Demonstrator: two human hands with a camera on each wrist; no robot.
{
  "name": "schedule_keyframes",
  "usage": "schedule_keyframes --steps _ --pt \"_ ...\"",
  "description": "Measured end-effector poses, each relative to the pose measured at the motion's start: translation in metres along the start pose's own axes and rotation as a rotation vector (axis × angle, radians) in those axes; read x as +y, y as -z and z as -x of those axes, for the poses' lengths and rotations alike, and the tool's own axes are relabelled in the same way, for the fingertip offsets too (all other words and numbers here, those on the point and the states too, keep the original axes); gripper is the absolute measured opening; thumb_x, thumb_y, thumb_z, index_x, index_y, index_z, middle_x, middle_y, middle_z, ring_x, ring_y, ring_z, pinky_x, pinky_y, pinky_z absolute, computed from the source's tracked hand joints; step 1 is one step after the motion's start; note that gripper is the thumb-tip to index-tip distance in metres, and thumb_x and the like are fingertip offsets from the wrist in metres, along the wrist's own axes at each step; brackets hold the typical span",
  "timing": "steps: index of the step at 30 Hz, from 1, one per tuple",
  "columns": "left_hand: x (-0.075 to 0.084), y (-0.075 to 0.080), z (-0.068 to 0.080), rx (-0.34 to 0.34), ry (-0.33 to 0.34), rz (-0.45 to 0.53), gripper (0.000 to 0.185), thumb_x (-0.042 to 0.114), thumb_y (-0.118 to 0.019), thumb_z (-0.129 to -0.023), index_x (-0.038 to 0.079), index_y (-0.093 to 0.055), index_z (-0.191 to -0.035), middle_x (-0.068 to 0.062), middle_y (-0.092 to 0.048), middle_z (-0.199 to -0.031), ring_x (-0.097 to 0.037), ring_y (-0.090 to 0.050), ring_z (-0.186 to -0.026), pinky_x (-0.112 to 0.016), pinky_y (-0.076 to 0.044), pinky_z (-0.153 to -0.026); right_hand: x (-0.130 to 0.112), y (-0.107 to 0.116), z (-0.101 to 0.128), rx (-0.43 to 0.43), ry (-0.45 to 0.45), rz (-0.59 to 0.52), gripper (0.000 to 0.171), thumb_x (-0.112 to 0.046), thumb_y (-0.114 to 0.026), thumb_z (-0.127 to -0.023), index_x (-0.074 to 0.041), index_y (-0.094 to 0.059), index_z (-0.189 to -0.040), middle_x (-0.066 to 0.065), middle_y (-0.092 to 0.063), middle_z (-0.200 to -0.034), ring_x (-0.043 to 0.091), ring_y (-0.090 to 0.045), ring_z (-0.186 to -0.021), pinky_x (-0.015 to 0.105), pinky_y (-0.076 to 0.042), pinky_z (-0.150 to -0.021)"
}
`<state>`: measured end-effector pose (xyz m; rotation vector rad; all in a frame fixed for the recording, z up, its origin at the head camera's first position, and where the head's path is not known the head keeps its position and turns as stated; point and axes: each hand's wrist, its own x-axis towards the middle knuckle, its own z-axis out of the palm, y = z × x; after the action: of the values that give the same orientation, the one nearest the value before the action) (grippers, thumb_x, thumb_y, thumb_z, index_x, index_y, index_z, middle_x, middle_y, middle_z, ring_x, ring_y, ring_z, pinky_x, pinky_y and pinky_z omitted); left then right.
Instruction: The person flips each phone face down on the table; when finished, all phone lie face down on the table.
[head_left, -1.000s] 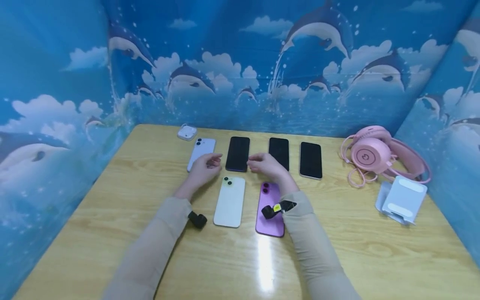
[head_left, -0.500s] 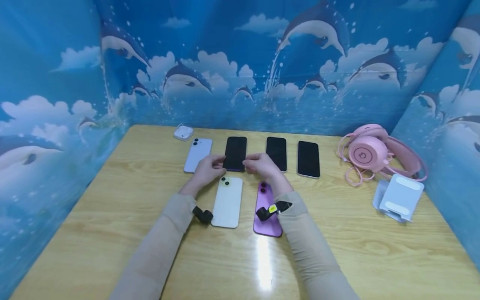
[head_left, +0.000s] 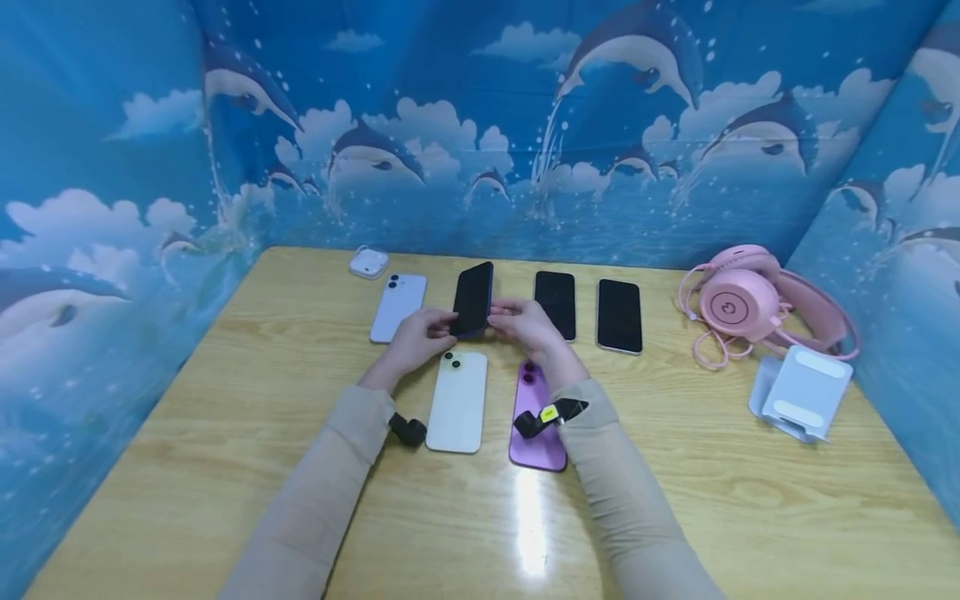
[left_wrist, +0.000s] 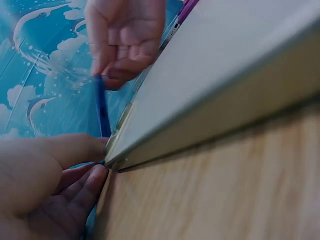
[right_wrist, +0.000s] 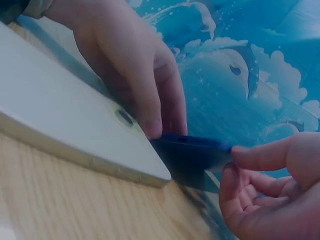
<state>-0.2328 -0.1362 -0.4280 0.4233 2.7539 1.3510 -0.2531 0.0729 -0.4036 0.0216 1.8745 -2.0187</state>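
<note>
Currently, the dark blue phone [head_left: 473, 298] is gripped at its near end by the left hand [head_left: 416, 339] and right hand [head_left: 529, 323], tilted up above the table [head_left: 247, 400].

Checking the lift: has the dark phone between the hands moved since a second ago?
Yes. The dark phone has tilted up off the table, while the black phone beside it lies flat.

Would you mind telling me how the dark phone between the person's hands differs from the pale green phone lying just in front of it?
The dark blue-edged phone is tilted up off the table, pinched between the left hand and right hand; the pale green phone lies flat, ungripped. The dark phone shows its black screen; the pale green one shows its back and camera lenses. Both are slim rectangular phones of similar size.
</note>
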Motion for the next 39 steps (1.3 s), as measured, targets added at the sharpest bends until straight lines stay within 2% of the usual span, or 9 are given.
schedule_keyframes --steps 5,8,11,15,21,25,30,34,39 --pt "0.006 0.0 0.001 -0.016 0.017 -0.009 0.042 0.01 -0.069 -0.087 0.002 -0.059 -0.127 -0.015 -0.062 -0.114 -0.025 -0.062 -0.098 -0.035 -0.051 -0.089 -0.001 -0.006 0.001 0.008 0.059 0.018 0.044 0.007 -0.058 -0.09 0.007 -0.047 -0.132 0.018 -0.056 -0.12 0.013 -0.06 -0.088 0.032 -0.05 -0.09" --pt "0.01 0.001 0.001 -0.024 0.05 0.031 0.041 0.017 -0.065 -0.091 0.005 -0.058 -0.13 -0.014 -0.064 -0.115 -0.024 -0.062 -0.1 -0.036 -0.051 -0.089 -0.001 -0.008 0.003 -0.008 0.095 0.05 0.045 0.005 -0.059 -0.09 0.007 -0.046 -0.133 0.021 -0.055 -0.124 0.018 -0.059 -0.094 0.037 -0.049 -0.094" --pt "0.016 0.003 0.001 -0.025 0.113 0.1 0.043 0.027 -0.057 -0.096 0.008 -0.053 -0.135 -0.014 -0.064 -0.117 -0.025 -0.063 -0.099 -0.038 -0.05 -0.089 -0.002 -0.012 0.005 -0.056 0.128 0.082 0.048 0.003 -0.059 -0.091 0.003 -0.045 -0.136 0.023 -0.053 -0.126 0.026 -0.058 -0.102 0.042 -0.047 -0.096" --pt "0.021 0.007 0.0 -0.023 0.179 0.176 0.049 0.038 -0.047 -0.1 0.009 -0.046 -0.14 -0.017 -0.063 -0.116 -0.028 -0.064 -0.097 -0.041 -0.05 -0.09 -0.002 -0.017 0.007 -0.146 0.151 0.157 0.056 -0.001 -0.061 -0.091 -0.01 -0.042 -0.143 0.02 -0.054 -0.125 0.035 -0.057 -0.107 0.042 -0.047 -0.094" --pt "0.024 0.017 0.003 0.023 0.159 0.249 0.052 0.034 -0.05 -0.099 0.009 -0.039 -0.144 -0.017 -0.062 -0.116 -0.028 -0.064 -0.097 -0.041 -0.05 -0.09 0.001 -0.021 0.006 -0.222 0.142 0.159 0.062 -0.003 -0.06 -0.092 -0.019 -0.038 -0.147 0.019 -0.055 -0.124 0.039 -0.058 -0.106 0.039 -0.049 -0.091" --pt "0.028 0.025 0.005 0.06 0.145 0.272 0.053 0.029 -0.055 -0.097 0.01 -0.039 -0.145 -0.016 -0.06 -0.119 -0.029 -0.062 -0.099 -0.041 -0.051 -0.089 0.003 -0.022 0.006 -0.28 0.104 0.184 0.06 -0.006 -0.059 -0.094 -0.021 -0.037 -0.148 0.017 -0.054 -0.128 0.035 -0.06 -0.104 0.038 -0.051 -0.087" --pt "0.025 0.033 0.005 0.047 0.154 0.241 0.051 0.023 -0.058 -0.096 0.013 -0.043 -0.144 -0.016 -0.058 -0.121 -0.029 -0.059 -0.105 -0.04 -0.052 -0.087 0.003 -0.023 0.006 -0.353 0.077 0.238 0.054 -0.008 -0.058 -0.095 -0.013 -0.041 -0.145 0.016 -0.052 -0.131 0.029 -0.059 -0.107 0.035 -0.051 -0.088" --pt "0.019 0.039 0.003 0.05 0.183 0.26 0.051 0.02 -0.062 -0.094 0.011 -0.047 -0.141 -0.016 -0.058 -0.123 -0.031 -0.057 -0.109 -0.04 -0.051 -0.088 0.004 -0.02 0.005 -0.297 0.069 0.267 0.048 -0.007 -0.058 -0.094 -0.008 -0.045 -0.141 0.016 -0.054 -0.129 0.028 -0.059 -0.106 0.034 -0.051 -0.088" --pt "0.013 0.043 0.002 0.047 0.258 0.192 0.051 0.02 -0.063 -0.092 0.01 -0.048 -0.139 -0.015 -0.058 -0.125 -0.029 -0.056 -0.111 -0.038 -0.05 -0.091 0.004 -0.016 0.005 -0.195 0.039 0.282 0.045 -0.004 -0.057 -0.094 -0.005 -0.049 -0.138 0.018 -0.056 -0.126 0.028 -0.059 -0.105 0.034 -0.052 -0.086"
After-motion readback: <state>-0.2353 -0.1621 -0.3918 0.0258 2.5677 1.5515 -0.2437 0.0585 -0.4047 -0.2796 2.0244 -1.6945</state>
